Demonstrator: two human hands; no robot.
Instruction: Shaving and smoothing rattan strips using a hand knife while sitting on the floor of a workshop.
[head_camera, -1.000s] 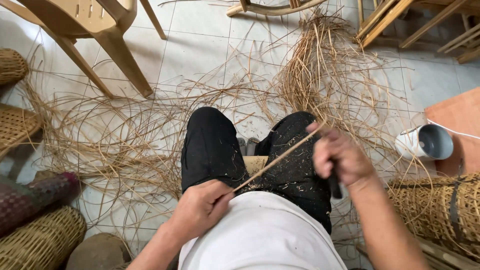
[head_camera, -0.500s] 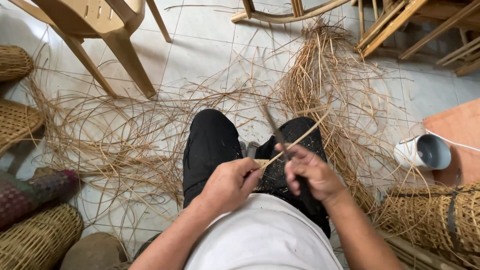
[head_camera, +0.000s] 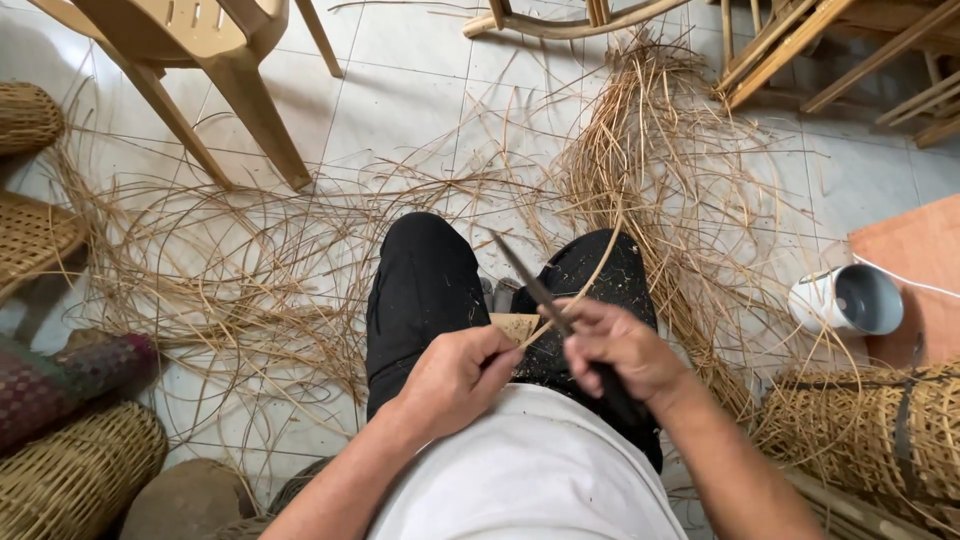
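I sit with black trousers (head_camera: 425, 290) over a tiled floor. My right hand (head_camera: 620, 345) grips a dark-handled knife (head_camera: 535, 285) whose blade points up and away over my right knee. My left hand (head_camera: 455, 375) pinches a thin cane strip (head_camera: 590, 270) close to the blade; the strip curves off to the upper right toward a heap of cane strands (head_camera: 640, 150). Both hands sit close together above my lap, just in front of a white shirt.
Loose cane strands (head_camera: 230, 280) cover the floor. A tan plastic chair (head_camera: 200, 60) stands upper left, woven baskets (head_camera: 70, 480) lie at left, a white pot (head_camera: 845, 300) and woven bundle (head_camera: 880, 430) at right, wooden frames (head_camera: 820, 50) upper right.
My hands have come together: the right hand moved left toward the left hand, and the knife blade now points up beside the strip, which earlier stretched taut between the hands.
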